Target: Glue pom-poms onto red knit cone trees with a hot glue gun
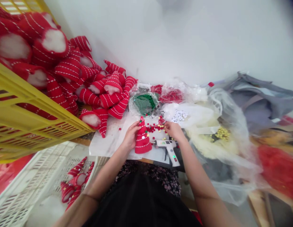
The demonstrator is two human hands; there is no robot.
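Observation:
My left hand (132, 135) is closed around the left side of a red felt cone (143, 143) with white stitched stripes, held upright over the white paper. Small pompoms in green, white and yellow dot its front. At the loose pile of red and yellow pompoms (153, 128), my right hand (172, 129) has its fingertips pinched together; whether a pompom is between them is too small to make out. A white glue gun (169, 149) with a lit green display lies just below the right hand, its nozzle pointing at the cone.
Striped red cones (89, 91) spill from a yellow crate (42, 123) at left. A white crate (37, 176) below holds several decorated cones. Behind the paper lie bags of green pompoms (145, 103) and red pompoms (171, 94). Yellow pompoms (222, 134) and crumpled plastic (241, 157) sit at right.

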